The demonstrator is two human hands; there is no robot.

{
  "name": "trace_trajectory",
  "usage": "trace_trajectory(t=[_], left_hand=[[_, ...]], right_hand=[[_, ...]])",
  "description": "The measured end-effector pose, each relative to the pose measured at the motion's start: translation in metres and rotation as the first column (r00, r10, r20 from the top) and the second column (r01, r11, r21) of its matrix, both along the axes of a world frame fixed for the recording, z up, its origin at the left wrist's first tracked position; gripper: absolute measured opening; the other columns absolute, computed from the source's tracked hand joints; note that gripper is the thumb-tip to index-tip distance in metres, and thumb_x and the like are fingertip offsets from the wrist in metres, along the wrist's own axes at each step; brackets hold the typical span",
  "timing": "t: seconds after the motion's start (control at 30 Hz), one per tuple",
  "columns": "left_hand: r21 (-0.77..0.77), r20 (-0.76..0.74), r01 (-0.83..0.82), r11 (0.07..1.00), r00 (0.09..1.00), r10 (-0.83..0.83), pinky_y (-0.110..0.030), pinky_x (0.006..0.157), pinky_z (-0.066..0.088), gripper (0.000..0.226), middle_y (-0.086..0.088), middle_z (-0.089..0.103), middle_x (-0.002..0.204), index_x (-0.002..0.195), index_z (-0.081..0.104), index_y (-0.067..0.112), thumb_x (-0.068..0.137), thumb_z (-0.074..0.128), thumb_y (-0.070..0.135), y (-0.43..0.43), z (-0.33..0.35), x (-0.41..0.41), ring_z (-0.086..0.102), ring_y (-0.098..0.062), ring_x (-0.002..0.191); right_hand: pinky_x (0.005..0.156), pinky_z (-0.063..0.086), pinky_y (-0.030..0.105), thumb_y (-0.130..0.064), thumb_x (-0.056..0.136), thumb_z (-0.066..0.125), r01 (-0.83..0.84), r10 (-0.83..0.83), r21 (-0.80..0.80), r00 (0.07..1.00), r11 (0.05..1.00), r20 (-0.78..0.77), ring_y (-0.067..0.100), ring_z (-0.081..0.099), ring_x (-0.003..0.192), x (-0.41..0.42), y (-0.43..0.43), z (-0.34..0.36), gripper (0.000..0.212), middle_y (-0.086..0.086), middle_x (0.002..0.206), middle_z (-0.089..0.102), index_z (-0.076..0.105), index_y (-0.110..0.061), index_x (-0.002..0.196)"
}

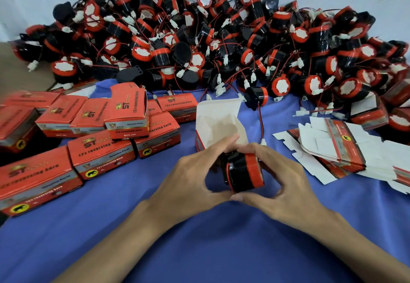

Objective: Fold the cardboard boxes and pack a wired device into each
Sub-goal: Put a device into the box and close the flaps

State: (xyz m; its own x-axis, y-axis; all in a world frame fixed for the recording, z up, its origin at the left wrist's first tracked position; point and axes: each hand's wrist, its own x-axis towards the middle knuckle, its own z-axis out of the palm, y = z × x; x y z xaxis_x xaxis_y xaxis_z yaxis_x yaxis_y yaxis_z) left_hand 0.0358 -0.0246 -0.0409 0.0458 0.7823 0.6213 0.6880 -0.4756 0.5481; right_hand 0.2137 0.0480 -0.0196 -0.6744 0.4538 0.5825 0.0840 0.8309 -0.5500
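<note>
A black wired device with red bands (244, 173) sits near the middle of the scene, held just above the blue cloth (199, 242) that covers the desk. The left hand (195, 178) and the right hand (286, 180) grip it from either side, fingers (224, 147) curled over its far edge and the two thumbs meeting under its near edge. Just beyond the hands, touching the fingertips, stands an open cardboard box (219, 123), red outside, with its flap raised and its pale inner wall facing the camera; I cannot see anything inside it. To the left lie many closed red boxes (99, 156), printed "12v reversing horn", some stacked on others, and their contents are hidden. One box on top of that group (128, 109) has its upper flap standing up, and I cannot tell what it holds. To the right a loose stack of flat, unfolded boxes (332, 149) lies with the white sides mostly up. Across the far side runs a big pile of loose devices (199, 38), black and red, tangled with thin red and black wires and white plugs.
</note>
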Motion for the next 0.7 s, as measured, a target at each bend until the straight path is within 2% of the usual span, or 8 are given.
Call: trace_trajectory(t=[0.07,0.13,0.2,0.33,0.43,0.57,0.63,0.7], left_hand=[[0.114,-0.064,-0.060,0.992,0.996,0.068,-0.009,0.095,0.033,0.089,0.019,0.054,0.121,0.141,0.031,0.018,0.069,0.071,0.053,0.001,0.002,0.003,0.051,0.003,0.108],[0.253,-0.098,-0.107,0.961,0.986,0.135,-0.021,0.102,0.031,0.087,0.009,0.044,0.129,0.140,0.032,0.018,0.073,0.067,0.061,0.003,0.003,0.004,0.037,0.007,0.121],[0.299,-0.072,-0.192,0.935,0.972,0.222,-0.036,0.107,0.030,0.081,-0.001,0.034,0.136,0.139,0.034,0.019,0.080,0.059,0.068,0.007,0.004,0.000,0.030,-0.007,0.129],[0.114,-0.078,-0.313,0.943,0.943,0.323,-0.041,0.113,0.023,0.068,-0.004,0.031,0.144,0.135,0.040,0.025,0.086,0.048,0.070,0.016,0.005,-0.014,0.025,-0.019,0.138],[0.038,-0.079,-0.292,0.956,0.952,0.294,-0.046,0.107,0.033,0.058,0.011,0.039,0.132,0.132,0.040,0.032,0.082,0.057,0.058,0.019,0.003,-0.016,0.036,-0.017,0.130],[-0.063,0.011,-0.201,0.978,0.979,0.202,-0.022,0.104,0.036,0.057,0.029,0.034,0.123,0.133,0.039,0.037,0.082,0.060,0.051,0.019,0.001,-0.017,0.038,0.005,0.123],[-0.081,0.104,-0.169,0.982,0.979,0.177,-0.006,0.097,0.033,0.059,0.024,0.036,0.124,0.129,0.036,0.040,0.081,0.069,0.045,0.019,0.003,-0.018,0.036,0.017,0.118],[-0.030,0.170,-0.195,0.980,0.965,0.197,-0.001,0.091,0.033,0.062,0.015,0.037,0.122,0.124,0.039,0.028,0.076,0.078,0.033,0.020,0.003,-0.020,0.038,0.016,0.115]], right_hand=[[0.089,0.043,0.011,-0.042,0.067,0.078,0.001,-0.002,-0.018,0.999,1.000,-0.037,-0.001,0.061,0.100,-0.002,-0.001,0.001,0.063,-0.019,0.113,0.063,0.053,-0.030,0.123],[0.086,0.047,0.016,-0.043,0.065,0.079,-0.001,-0.009,-0.109,0.996,0.994,-0.089,0.005,0.064,0.093,-0.004,-0.001,0.008,0.059,-0.022,0.104,0.064,0.055,-0.038,0.118],[0.084,0.047,0.017,-0.045,0.064,0.080,-0.023,0.006,-0.149,0.994,0.989,-0.113,0.005,0.064,0.089,-0.008,0.001,0.021,0.059,-0.024,0.099,0.063,0.055,-0.038,0.117],[0.086,0.051,0.021,-0.040,0.072,0.077,-0.166,0.160,-0.101,0.985,0.981,-0.065,0.010,0.066,0.092,-0.024,0.018,0.056,0.058,-0.011,0.103,0.065,0.050,-0.026,0.122],[0.082,0.054,0.036,-0.036,0.074,0.078,-0.146,0.150,-0.053,0.986,0.988,0.073,0.022,0.064,0.084,-0.042,0.035,0.070,0.056,0.003,0.095,0.065,0.053,-0.016,0.119],[0.087,0.049,0.035,-0.037,0.076,0.078,-0.073,0.057,0.047,0.961,0.996,0.272,0.017,0.063,0.092,-0.051,0.049,0.066,0.071,0.004,0.102,0.067,0.050,-0.010,0.135],[0.089,0.047,0.035,-0.042,0.077,0.074,-0.045,0.020,0.067,0.944,0.997,0.328,0.019,0.060,0.097,-0.050,0.052,0.066,0.077,0.006,0.107,0.066,0.043,-0.014,0.142],[0.085,0.046,0.034,-0.045,0.080,0.071,-0.054,-0.005,0.134,0.913,0.990,0.407,0.011,0.056,0.089,-0.050,0.052,0.067,0.077,0.002,0.107,0.063,0.040,-0.016,0.144]])
